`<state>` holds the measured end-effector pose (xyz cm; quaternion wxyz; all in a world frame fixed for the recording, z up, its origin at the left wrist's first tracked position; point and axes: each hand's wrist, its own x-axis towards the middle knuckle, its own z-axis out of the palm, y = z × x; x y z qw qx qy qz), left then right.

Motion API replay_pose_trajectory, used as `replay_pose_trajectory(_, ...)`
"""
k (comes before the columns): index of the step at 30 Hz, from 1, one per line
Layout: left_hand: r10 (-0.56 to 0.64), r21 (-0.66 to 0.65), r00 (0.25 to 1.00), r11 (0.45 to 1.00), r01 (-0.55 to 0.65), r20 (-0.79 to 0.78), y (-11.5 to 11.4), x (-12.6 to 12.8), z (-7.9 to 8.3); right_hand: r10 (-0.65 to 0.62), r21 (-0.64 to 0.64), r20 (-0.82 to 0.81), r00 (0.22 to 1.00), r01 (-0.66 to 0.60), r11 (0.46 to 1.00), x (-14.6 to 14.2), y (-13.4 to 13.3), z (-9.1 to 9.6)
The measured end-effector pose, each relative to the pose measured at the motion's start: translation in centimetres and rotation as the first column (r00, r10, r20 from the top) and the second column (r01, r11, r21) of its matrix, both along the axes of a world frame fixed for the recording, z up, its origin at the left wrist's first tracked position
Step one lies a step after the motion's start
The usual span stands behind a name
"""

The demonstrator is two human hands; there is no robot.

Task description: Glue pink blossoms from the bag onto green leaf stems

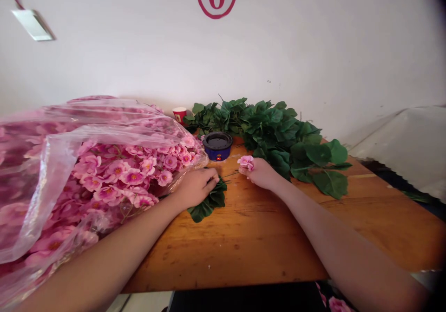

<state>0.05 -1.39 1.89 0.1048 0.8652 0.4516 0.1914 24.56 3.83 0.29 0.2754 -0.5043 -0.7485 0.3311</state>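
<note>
My left hand is closed on a small bunch of artificial green leaves, close to the table's middle. Thin dark stems stick out of that bunch toward the right. In my right hand is a pink artificial flower, its petals showing above the pinched fingers; its stem is hidden. Just beyond both hands stands a small dark blue pot with a lit red light on its front and dark contents.
A clear plastic bag full of pink artificial flowers covers the left side. Behind the pot lies a long heap of green leaves, stretching right. A red paper cup stands near the wall. The wooden table ends close to me.
</note>
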Motion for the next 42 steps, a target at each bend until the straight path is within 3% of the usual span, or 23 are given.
replay_pose_trajectory(6,0.021,-0.013,1.000,1.000,-0.021,0.018,0.0,-0.2,0.2,0.117,-0.151,-0.020,0.993,-0.118,0.981,1.0,0.5,0.3)
replay_pose_trajectory(25,-0.074,0.001,0.997,0.997,0.074,-0.002,0.2,-0.1,-0.2,-0.009,-0.105,-0.086,0.996,-0.001,0.994,-0.1,-0.4,-0.1)
replay_pose_trajectory(30,-0.102,-0.023,0.994,0.994,0.103,0.039,0.2,-0.2,-0.2,0.013,-0.122,-0.084,0.996,-0.023,0.992,0.0,-0.2,-0.6)
replay_pose_trajectory(37,-0.096,-0.018,0.995,0.995,0.097,0.021,0.1,-0.1,0.0,0.020,-0.103,-0.039,0.999,-0.024,0.994,-0.2,-0.9,0.5)
replay_pose_trajectory(42,-0.108,-0.003,0.994,0.994,0.108,-0.024,0.0,0.0,0.1,0.013,-0.139,-0.094,0.995,-0.027,0.990,-0.8,-1.1,0.4)
